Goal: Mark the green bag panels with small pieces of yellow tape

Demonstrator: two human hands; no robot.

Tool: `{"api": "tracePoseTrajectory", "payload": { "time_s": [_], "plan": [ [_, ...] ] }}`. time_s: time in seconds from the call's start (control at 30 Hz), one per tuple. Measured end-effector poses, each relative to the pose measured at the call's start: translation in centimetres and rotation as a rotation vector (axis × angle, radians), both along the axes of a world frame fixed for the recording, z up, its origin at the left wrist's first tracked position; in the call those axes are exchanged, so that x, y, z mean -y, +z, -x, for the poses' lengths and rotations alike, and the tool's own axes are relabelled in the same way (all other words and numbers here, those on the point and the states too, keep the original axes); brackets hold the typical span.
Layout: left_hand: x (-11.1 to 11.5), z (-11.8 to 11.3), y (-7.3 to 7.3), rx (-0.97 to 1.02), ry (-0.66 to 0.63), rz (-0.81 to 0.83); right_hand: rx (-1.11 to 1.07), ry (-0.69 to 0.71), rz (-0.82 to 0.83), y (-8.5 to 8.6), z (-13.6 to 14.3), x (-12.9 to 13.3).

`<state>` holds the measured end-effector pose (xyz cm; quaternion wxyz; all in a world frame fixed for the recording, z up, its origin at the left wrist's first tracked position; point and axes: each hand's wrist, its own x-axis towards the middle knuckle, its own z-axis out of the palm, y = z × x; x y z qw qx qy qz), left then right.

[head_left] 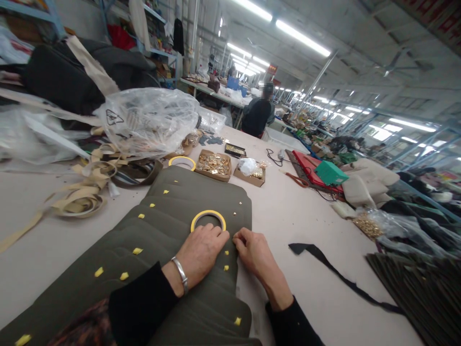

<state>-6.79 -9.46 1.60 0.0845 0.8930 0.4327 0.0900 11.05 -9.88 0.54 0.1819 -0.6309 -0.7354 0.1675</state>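
Olive-green fabric panels (187, 192) lie overlapped on the table, dotted with small yellow tape pieces (137, 251). My left hand (201, 252), with a silver bangle at the wrist, rests over the panels. Its fingers are curled over the near rim of a yellow tape roll (208, 212), covering that part. At the right edge of the same panel, my right hand (254, 250) is closed in a pinch; whatever is between thumb and forefinger is too small to make out. Two small metal studs (235, 214) show on the panel beyond the hands.
Behind the panels sit another tape roll (182, 162), a box of gold-coloured metal pieces (215, 166) and a second small carton (249, 179). A black strip (336, 271) and stacked dark pieces (414, 288) lie right. Coiled beige strips (81, 202) lie left. A person (257, 115) sits farther back.
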Motion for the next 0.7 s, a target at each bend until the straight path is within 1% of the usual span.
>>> {"api": "tracePoseTrajectory", "payload": {
  "time_s": [0.07, 0.1, 0.13, 0.17, 0.2, 0.27, 0.33, 0.4, 0.5, 0.57, 0.6, 0.7],
  "plan": [
    [0.0, 0.1, 0.0, 0.003, 0.000, -0.008, -0.020, -0.033, -0.020, -0.1, -0.5, 0.0],
    [0.0, 0.1, 0.0, 0.002, -0.003, -0.011, -0.034, -0.046, -0.059, -0.1, -0.9, 0.0],
    [0.0, 0.1, 0.0, -0.001, -0.008, -0.015, -0.045, -0.039, -0.113, -0.1, -1.3, 0.2],
    [0.0, 0.1, 0.0, -0.003, -0.015, -0.018, -0.046, -0.004, -0.172, 0.0, -1.6, 0.3],
    [-0.1, 0.2, 0.1, -0.005, -0.023, -0.020, -0.037, 0.056, -0.226, 0.1, -1.9, 0.4],
    [-0.2, 0.2, 0.1, -0.005, -0.035, -0.024, 0.028, 0.222, -0.298, 0.4, -2.3, 0.6],
    [-0.2, 0.3, 0.1, 0.002, -0.046, -0.028, 0.154, 0.372, -0.312, 0.6, -2.3, 0.5],
    [-0.1, 0.3, 0.0, 0.011, -0.060, -0.029, 0.299, 0.464, -0.293, 0.6, -2.0, 0.3],
    [0.2, 0.4, -0.2, 0.007, -0.077, -0.016, 0.474, 0.532, -0.238, 0.8, -1.2, -0.3],
    [0.3, 0.4, -0.3, 0.007, -0.075, -0.010, 0.529, 0.524, -0.186, 1.1, -0.6, -0.7],
    [0.4, 0.4, -0.3, 0.012, -0.072, -0.010, 0.536, 0.493, -0.150, 1.3, -0.2, -0.8],
    [0.3, 0.5, -0.1, 0.055, -0.055, -0.014, 0.505, 0.298, -0.032, 1.8, 0.8, -1.3]
  ]
}}
